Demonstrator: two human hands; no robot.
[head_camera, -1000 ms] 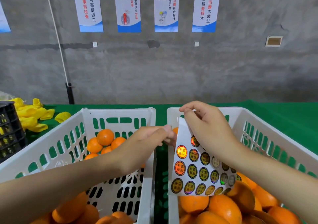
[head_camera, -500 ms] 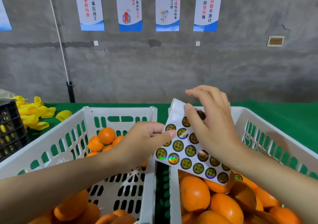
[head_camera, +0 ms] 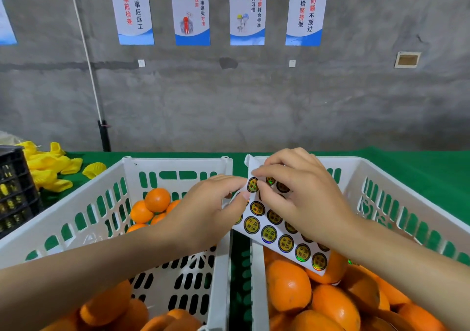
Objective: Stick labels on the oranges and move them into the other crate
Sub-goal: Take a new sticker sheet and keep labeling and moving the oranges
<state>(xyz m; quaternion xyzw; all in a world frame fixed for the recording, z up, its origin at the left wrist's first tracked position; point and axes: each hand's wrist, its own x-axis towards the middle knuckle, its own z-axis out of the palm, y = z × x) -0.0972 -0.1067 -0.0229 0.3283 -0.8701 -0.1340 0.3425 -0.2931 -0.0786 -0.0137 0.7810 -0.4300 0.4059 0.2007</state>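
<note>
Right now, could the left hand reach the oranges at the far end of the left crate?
Probably yes: those oranges lie uncovered close by the left hand, though its fingers pinch the sheet.

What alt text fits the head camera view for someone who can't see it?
The left hand grips a sheet of round labels while the right hand pinches one label. Below, a left crate holds few oranges and a right crate many.
</note>
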